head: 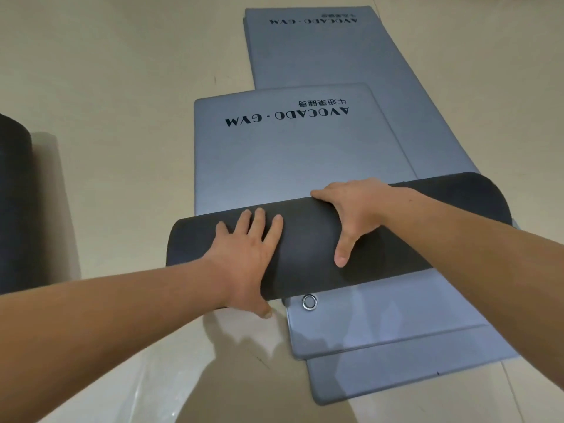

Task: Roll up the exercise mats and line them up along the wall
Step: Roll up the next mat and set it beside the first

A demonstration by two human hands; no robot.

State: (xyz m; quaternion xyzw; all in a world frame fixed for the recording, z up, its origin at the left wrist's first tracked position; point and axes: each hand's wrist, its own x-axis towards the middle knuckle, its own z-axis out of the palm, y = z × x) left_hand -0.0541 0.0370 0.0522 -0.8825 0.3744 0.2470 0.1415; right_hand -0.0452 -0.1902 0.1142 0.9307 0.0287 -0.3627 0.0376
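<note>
The thick dark-grey foam roll [335, 236] lay across the top blue-grey exercise mat printed AVOCADO · GYM [293, 148], with its long axis running left to right and tilted so the right end sat farther from the person than the left. Both hands were on it. The left hand [247, 251] pressed flat on the near-left part of the roll, fingers spread and pointing away from the body, thumb tucked down at the lower edge close to the cream tiled floor [106, 87]; it gripped nothing. The right hand [354, 209] was draped over the crest near the middle, fingers curled across the far side, thumb splayed down the near face, so it was hooked on the roll without being closed around it.

The flat, unrolled part of that mat stretched away from the fingers toward the printed end, so, as I judged it, the coming push had to go straight forward, square to the roll's axis. The left end overhung the mat edge, and uneven pressure could skew the roll further.

At least 2 more blue-grey flat mats [396, 355] lay stacked beneath, one showing a metal eyelet [309, 301] just below the roll. A dark rolled mat [13, 203] stood at the far left, well apart.
</note>
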